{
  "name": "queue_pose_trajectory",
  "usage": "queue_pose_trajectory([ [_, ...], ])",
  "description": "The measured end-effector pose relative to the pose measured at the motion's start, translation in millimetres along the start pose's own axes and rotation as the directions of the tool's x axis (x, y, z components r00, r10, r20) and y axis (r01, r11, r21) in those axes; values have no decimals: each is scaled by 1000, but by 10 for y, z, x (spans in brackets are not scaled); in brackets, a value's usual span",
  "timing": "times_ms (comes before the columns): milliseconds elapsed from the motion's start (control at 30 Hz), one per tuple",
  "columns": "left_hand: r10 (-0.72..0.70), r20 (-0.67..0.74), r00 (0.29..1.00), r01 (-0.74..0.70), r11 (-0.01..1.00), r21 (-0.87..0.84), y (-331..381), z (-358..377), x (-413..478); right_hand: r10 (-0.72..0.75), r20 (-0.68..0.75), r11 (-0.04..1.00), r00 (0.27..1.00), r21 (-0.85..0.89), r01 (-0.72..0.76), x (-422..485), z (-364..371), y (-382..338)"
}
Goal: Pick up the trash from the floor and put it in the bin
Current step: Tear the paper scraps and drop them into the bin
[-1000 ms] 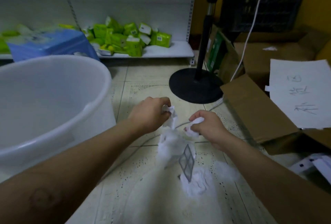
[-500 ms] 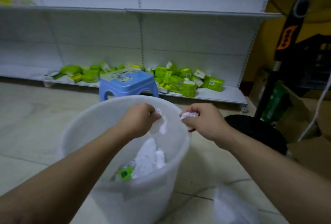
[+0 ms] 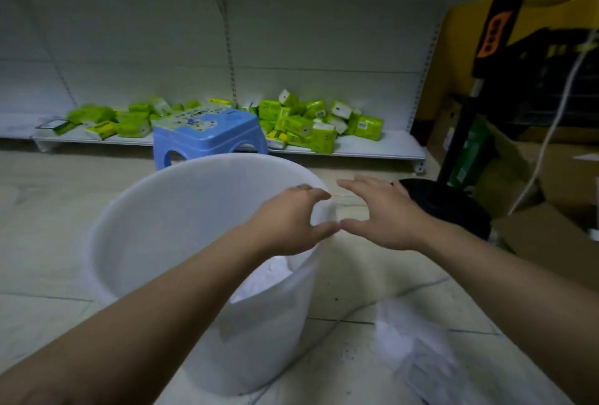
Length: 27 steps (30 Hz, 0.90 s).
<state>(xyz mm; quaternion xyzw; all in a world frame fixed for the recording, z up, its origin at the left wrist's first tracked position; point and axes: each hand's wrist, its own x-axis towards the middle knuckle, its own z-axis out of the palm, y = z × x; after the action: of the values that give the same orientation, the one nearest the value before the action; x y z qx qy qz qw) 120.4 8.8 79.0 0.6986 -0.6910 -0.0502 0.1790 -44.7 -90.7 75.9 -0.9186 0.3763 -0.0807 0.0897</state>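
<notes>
White plastic bin [image 3: 162,242] sat under both hands, left hand [image 3: 288,223] and right hand [image 3: 385,213] fingers spread wide, empty, seemingly just after dropping trash [image 3: 262,278] in.

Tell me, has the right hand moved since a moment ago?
Yes. The right hand, earlier closed on white paper beside the bin's right rim, now hangs open and empty just right of that rim, having drifted slightly away from it.

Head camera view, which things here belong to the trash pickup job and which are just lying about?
Belongs to the job:
white bin
white trash inside it
white trash on the floor
left hand, open
right hand, open

Just lying about:
blue stool
green packs on the bottom shelf
fan base
cardboard boxes
</notes>
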Motion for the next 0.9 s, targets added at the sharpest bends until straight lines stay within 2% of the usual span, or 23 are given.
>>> queue_pose_trajectory([
  [100, 120, 59, 991, -118, 992, -33, 458, 202, 198, 97, 65, 995, 993, -23, -96, -235, -139, 411],
  [233, 195, 174, 965, -189, 981, -50, 966, 591, 281, 189, 144, 980, 971, -96, -176, -671, -94, 883],
  [367, 143, 287, 947, -117, 988, -105, 1331, 1191, 205, 246, 252, 968, 936, -110, -225, -1151, 247, 1287],
  [567, 65, 483, 873, -35, 997, -72, 1530, 2192, -101, 330, 346, 933, 878, 21, -359, -1850, 989, 1813],
  [767, -134, 480, 867, 175, 984, -43, 1643, 3066, -454, 497, 472, 818, 728, 24, -575, -2402, 1721, 2344],
  [900, -120, 351, 928, 115, 993, 34, 1672, 3375, -523, 600, 468, 739, 649, -11, -674, -2579, 2033, 2510],
])
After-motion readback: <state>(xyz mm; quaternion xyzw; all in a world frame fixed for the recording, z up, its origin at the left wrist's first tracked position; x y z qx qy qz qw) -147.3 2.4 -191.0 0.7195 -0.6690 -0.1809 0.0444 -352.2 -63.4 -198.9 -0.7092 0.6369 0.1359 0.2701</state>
